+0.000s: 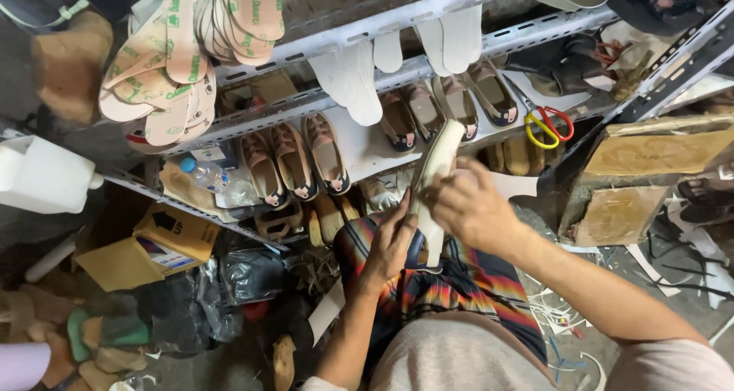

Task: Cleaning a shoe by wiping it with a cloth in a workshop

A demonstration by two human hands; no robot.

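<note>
- Nearest to me is my lap, covered by a striped cloth (459, 284) in dark red, orange and blue; both forearms come up across it toward the metal rack (344, 93) ahead.
- I take that rack as my landmark. Just in front of its lower shelf, I hold a pale, cream-coloured shoe sole (434, 178) between my two hands.
- The sole's long axis runs from low near my lap up and slightly right, its rounded tip reaching the rack's middle shelf edge.
- My left hand (391, 246) is below, toward the lap end; its grip is partly closed, fingers and thumb laid along the sole's lower left edge, steadying it.
- My right hand (470, 207) sits higher, on the sole's right side; its grip is curled around the middle of the sole. How tightly the fingertips press I cannot tell, since the back of the hand hides them.
- So the sole lies between the hands, touching both, with the right hand nearer its free upper tip.
- On the rack's middle shelf stand rows of brown and tan shoes (294, 162), and white insoles (352, 81) hang over the rail above.
- Scissors with red and yellow handles (547, 125) hang at the rack's right end.
- A stack of printed insoles (191, 47) sits at its upper left.
</note>
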